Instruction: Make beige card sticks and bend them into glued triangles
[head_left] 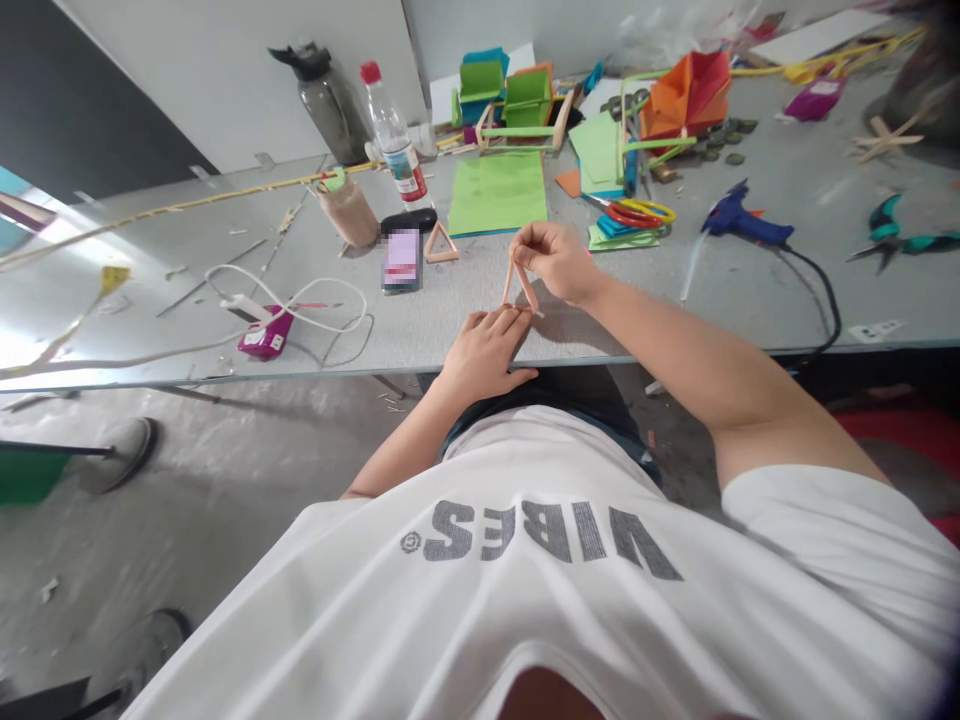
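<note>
My right hand (555, 262) pinches the top of two craft sticks (531, 288) that lean together and spread apart toward the tabletop. They look like popsicle sticks forming a triangle frame. Low at the frame's base, my left hand (489, 348) lies palm down with fingers stretched out and thumb apart, its fingertips touching the bottom of the frame and hiding part of it. Left of the hands, a small wooden triangle (441, 243) rests on the table beside a phone (401, 260) with a blurred screen.
Green paper (499, 192) lies behind my hands. Scissors (637, 212), a blue glue gun (746, 218) and pliers (892, 235) sit to the right. A plastic bottle (401, 150), a jar (349, 212) and a purple power adapter (266, 333) with white cable stand left. Folded paper models (525, 97) are behind.
</note>
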